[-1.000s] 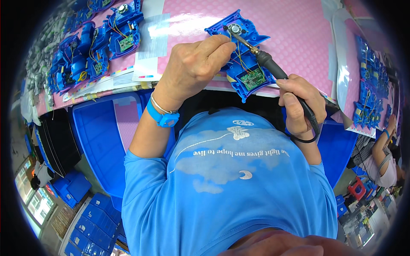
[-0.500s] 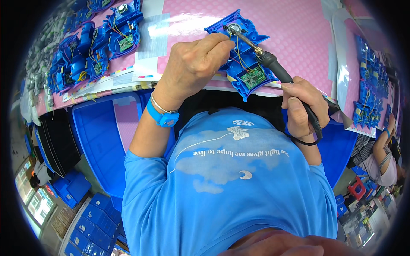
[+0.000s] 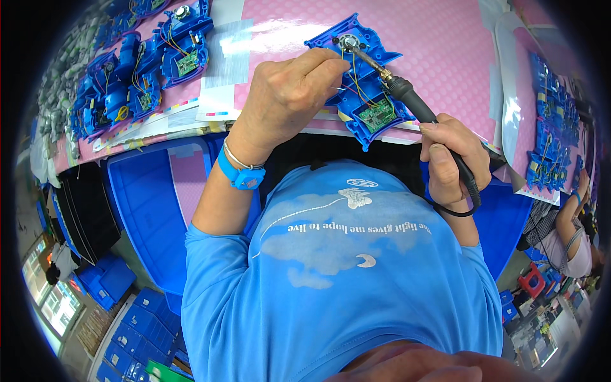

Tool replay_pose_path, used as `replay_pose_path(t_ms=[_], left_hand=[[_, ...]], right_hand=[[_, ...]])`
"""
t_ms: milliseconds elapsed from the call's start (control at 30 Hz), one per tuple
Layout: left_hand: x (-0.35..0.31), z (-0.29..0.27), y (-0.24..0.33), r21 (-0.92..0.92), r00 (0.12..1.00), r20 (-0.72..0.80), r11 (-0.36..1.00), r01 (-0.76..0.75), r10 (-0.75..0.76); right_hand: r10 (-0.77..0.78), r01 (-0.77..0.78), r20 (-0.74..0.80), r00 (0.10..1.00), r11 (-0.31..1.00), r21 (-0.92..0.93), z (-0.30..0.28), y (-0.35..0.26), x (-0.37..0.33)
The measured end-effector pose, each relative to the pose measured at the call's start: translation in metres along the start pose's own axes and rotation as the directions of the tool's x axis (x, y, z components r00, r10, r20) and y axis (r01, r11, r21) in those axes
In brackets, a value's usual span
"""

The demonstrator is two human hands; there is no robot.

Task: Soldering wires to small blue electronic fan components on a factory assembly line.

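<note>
My right hand (image 3: pixel 452 159) grips the black handle of a soldering iron (image 3: pixel 414 100). The iron slants up and left, its tip at the round metal speaker (image 3: pixel 349 42) in an opened blue plastic housing (image 3: pixel 375 49). Pinched closed beside the speaker, my left hand (image 3: pixel 296 86) hides whatever its fingertips hold. Thin yellow and red wires (image 3: pixel 358 83) run from near the speaker down to a green circuit board (image 3: pixel 377 115) in the lower part of the housing. A blue band (image 3: pixel 242 176) circles my left wrist.
More blue housings with boards and wires (image 3: pixel 146 70) crowd the table's left, and others (image 3: pixel 550 127) lie at the right. Pink sheeting (image 3: pixel 439 38) covers the tabletop. Blue bins (image 3: pixel 149 210) stand below its edge. Another person's arm (image 3: pixel 566 219) shows at far right.
My hands, the iron and the housing hold almost the same place. At the lower left, a green object has come into view, and a person in the far left background has shifted slightly.
</note>
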State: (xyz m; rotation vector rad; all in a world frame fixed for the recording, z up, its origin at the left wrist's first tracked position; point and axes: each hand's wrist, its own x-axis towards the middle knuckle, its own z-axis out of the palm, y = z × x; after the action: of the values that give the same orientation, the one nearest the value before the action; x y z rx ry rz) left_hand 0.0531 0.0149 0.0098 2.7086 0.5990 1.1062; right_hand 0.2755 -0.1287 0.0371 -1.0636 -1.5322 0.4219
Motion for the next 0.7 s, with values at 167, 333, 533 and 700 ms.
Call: replay_pose_path(t_ms=[167, 333, 533, 700], left_hand=[[-0.001, -0.001, 0.001, -0.028, 1.0, 0.004, 0.999, 0.021, -0.021], [0.001, -0.008, 0.003, -0.036, 0.997, -0.054, 0.998, 0.046, -0.048], [-0.014, -0.035, 0.015, -0.336, 0.958, 0.166, 0.901, 0.276, -0.232], [-0.01, -0.013, 0.018, -0.221, 0.976, 0.163, 0.959, 0.176, -0.142]], right_hand=[[-0.002, 0.002, 0.0, 1.0, 1.0, 0.01, 0.0, 0.0, 0.0], [-0.015, 0.015, -0.005, 1.0, 1.0, 0.024, 0.0, 0.002, 0.002], [-0.04, 0.043, -0.083, 0.996, 0.999, 0.031, -0.008, 0.005, 0.002], [-0.014, 0.027, -0.158, 0.987, 0.996, 0.084, -0.019, 0.012, 0.0]])
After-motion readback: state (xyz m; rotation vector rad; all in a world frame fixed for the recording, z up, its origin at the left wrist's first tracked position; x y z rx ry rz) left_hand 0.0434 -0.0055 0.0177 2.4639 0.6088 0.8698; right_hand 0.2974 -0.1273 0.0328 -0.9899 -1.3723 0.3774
